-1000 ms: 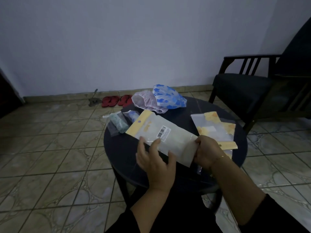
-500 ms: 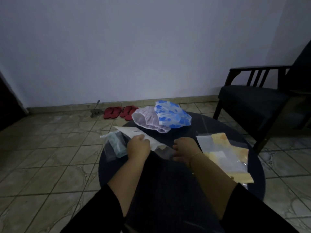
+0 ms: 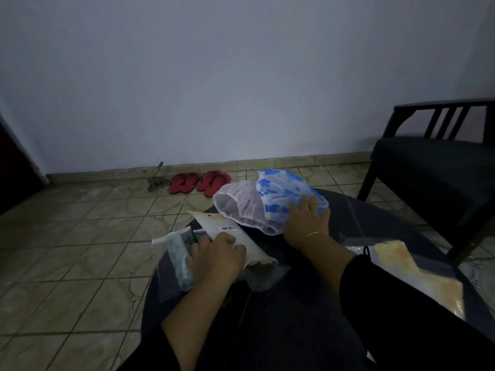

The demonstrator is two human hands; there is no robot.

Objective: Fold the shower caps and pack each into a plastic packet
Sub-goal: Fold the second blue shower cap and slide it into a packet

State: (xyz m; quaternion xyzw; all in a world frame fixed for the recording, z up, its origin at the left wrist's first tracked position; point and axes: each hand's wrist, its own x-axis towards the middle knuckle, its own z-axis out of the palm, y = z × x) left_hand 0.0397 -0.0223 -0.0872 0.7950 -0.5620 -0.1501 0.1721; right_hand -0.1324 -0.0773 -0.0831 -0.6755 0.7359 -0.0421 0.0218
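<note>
A blue-and-white shower cap (image 3: 281, 192) and a pale pink shower cap (image 3: 242, 207) lie bunched together at the far side of the round dark table (image 3: 380, 223). My right hand (image 3: 306, 220) rests on the blue cap with fingers spread over it. My left hand (image 3: 217, 257) presses down on a plastic packet (image 3: 238, 242) with a yellow header and a barcode label, lying flat on the table's left part. Packets with folded caps inside (image 3: 178, 255) lie just left of that hand. A stack of empty yellow-printed packets (image 3: 412, 269) sits on the right.
A dark armchair (image 3: 434, 167) stands to the right of the table. Two pairs of red slippers (image 3: 199, 182) and a small grey object lie on the tiled floor by the wall. The table's left edge is close to the filled packets.
The packet held up in both hands was laid flat on the table. My right hand left it and reached forward onto the blue cap. The left hand stays on the packet.
</note>
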